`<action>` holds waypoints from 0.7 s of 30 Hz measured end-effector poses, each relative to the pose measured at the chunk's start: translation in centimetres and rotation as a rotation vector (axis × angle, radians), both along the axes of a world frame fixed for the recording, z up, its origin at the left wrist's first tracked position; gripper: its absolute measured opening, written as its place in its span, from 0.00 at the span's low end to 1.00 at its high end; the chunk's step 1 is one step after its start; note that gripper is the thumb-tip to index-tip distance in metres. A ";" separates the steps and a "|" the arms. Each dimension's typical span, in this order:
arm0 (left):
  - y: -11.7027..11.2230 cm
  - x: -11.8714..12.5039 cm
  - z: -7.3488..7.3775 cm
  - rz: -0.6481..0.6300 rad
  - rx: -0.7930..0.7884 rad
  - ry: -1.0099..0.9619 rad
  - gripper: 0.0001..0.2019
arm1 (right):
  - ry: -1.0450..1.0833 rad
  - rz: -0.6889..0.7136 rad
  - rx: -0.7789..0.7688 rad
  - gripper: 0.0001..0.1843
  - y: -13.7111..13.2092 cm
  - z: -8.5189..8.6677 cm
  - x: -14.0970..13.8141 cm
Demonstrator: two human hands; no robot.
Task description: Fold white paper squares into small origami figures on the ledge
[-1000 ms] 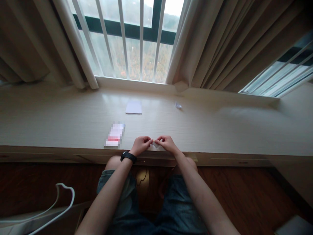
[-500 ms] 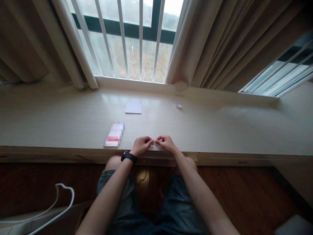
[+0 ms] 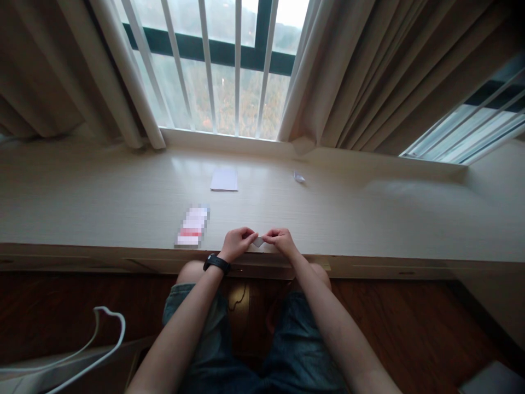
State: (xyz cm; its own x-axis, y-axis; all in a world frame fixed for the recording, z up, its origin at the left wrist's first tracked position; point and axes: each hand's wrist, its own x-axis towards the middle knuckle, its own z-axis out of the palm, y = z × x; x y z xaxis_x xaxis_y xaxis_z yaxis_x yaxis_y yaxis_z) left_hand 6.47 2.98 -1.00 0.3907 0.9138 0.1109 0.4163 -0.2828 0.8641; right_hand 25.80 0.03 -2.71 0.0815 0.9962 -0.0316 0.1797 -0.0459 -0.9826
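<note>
A small folded piece of white paper (image 3: 258, 242) is stretched between my two hands, just above the desk's front edge. My left hand (image 3: 238, 242), with a black watch (image 3: 216, 264) on its wrist, pinches the paper's left side between thumb and fingers. On the other side, my right hand (image 3: 281, 241) has its fingertips closed on the paper's right side. The fingers partly cover the paper, so its full shape cannot be made out.
On the long pale desk (image 3: 369, 213) lie a stack of white paper (image 3: 224, 179), a small folded paper piece (image 3: 299, 177) and a blurred-out pink and white object (image 3: 192, 227). Behind stand a barred window (image 3: 223, 82) and curtains (image 3: 348, 76). A white looped strap (image 3: 118, 323) is at lower left.
My hands have drawn slightly apart, and more of the folded paper shows between them. The things on the desk have stayed in place.
</note>
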 end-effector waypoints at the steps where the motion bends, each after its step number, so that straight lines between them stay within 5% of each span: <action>1: 0.0 0.0 0.0 -0.008 0.022 0.032 0.16 | 0.012 0.007 -0.019 0.14 0.0 0.0 0.0; 13: -0.1 0.4 0.1 0.031 0.073 0.158 0.13 | -0.148 0.089 0.019 0.17 0.0 1.0 0.0; 21: -0.1 0.2 0.0 0.052 -0.084 -0.095 0.16 | -0.088 0.098 0.002 0.21 -0.5 2.0 -0.1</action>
State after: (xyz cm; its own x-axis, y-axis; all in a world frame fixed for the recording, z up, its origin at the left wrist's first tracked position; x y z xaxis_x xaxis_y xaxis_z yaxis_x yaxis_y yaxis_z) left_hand 6.63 2.85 -1.05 0.3339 0.9402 0.0676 0.3442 -0.1883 0.9198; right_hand 25.68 -0.52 -0.75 -0.0136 0.9996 -0.0265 0.2686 -0.0219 -0.9630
